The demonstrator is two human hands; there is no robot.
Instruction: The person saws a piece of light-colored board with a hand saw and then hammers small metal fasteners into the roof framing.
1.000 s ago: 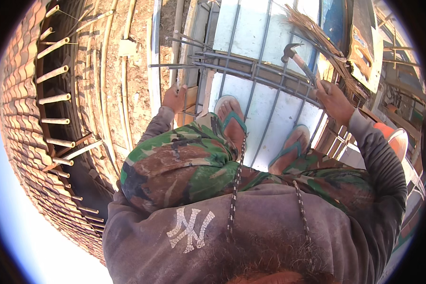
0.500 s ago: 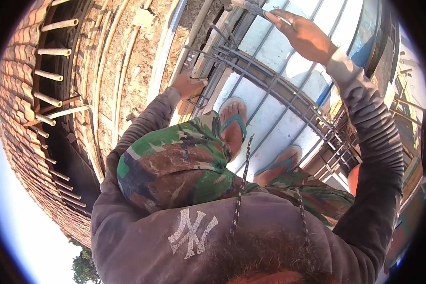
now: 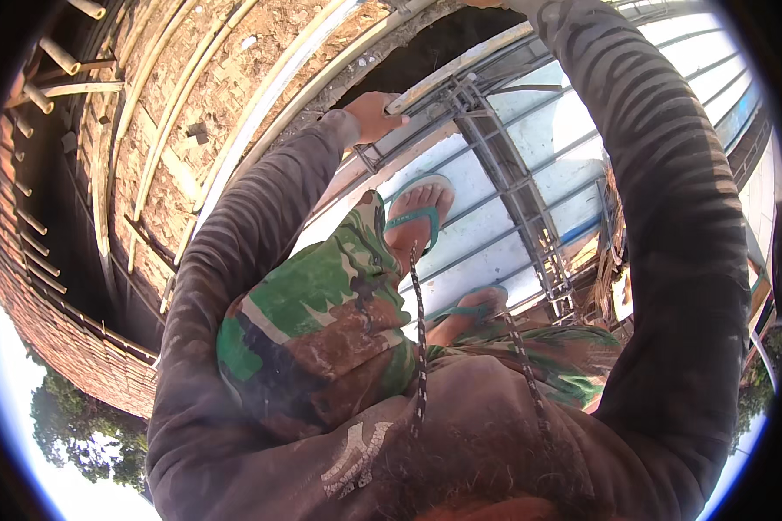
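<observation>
My left hand [image 3: 375,117] is closed round the near end of a long wooden plank [image 3: 469,68], its thumb lying on the plank's side and its other fingers partly hidden. At the top edge of the picture only a sliver of my right hand [image 3: 488,3] shows; its fingers are cut off from view, as is anything in them. Below the plank, a cage of tied steel bars [image 3: 514,178] runs across pale sheeting [image 3: 482,221], with single bars laid crosswise over it. My feet, in green flip-flops [image 3: 424,217], stand on that sheeting.
A dark gap [image 3: 417,54] opens beyond the plank. To the left are a woven wall with bamboo poles [image 3: 161,113] and a tiled roof [image 3: 69,326] with pole ends sticking out. Bars of the cage end near my right knee.
My right hand, earlier round a tool's handle, has moved up and away to the top edge. The left hand has shifted slightly up and right in the picture; my view has turned.
</observation>
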